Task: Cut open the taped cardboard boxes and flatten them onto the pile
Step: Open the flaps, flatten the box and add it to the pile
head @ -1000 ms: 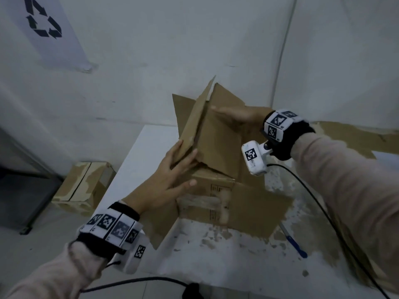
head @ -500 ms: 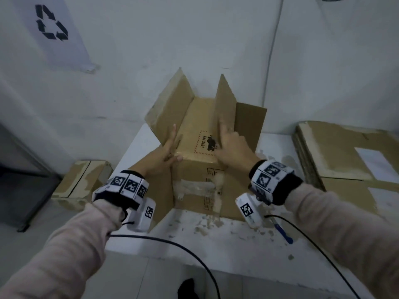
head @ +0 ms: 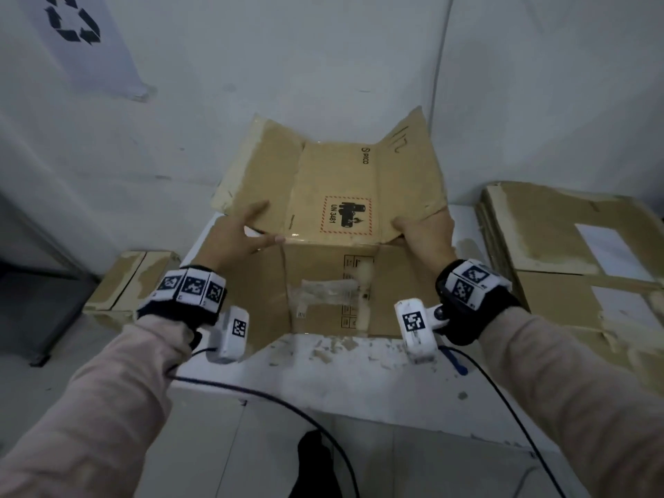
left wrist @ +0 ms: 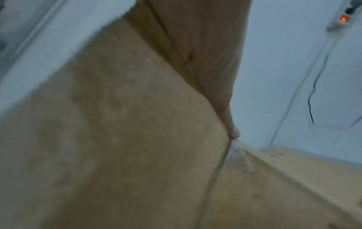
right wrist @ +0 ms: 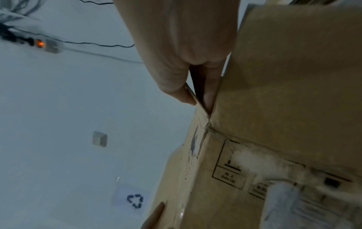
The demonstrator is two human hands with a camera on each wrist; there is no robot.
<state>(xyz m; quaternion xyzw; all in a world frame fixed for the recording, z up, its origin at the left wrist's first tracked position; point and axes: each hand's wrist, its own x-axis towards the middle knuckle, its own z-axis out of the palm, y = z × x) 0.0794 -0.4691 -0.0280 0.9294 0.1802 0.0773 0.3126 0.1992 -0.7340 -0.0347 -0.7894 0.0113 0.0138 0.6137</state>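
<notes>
An opened brown cardboard box (head: 334, 181) stands on the white table (head: 359, 389), its flaps spread and the panel with a red-bordered UN 3481 label leaning back toward the wall. My left hand (head: 240, 235) lies with straight, spread fingers on the left flap by the fold, thumb along the edge; the left wrist view shows the hand (left wrist: 211, 62) flat against the cardboard (left wrist: 117, 139). My right hand (head: 425, 235) holds the right corner at the fold. In the right wrist view its thumb (right wrist: 176, 86) and a finger pinch the panel edge of the box (right wrist: 284, 93).
A pile of flattened cardboard (head: 575, 246) lies on the right. A closed taped box (head: 133, 282) sits on the floor at left. A blue tool (head: 456, 363) lies on the table by my right wrist. The wall stands close behind the box.
The box's flaps have spread open and the labelled panel has tipped back toward the wall. Both hands have shifted outward to the fold's left and right corners.
</notes>
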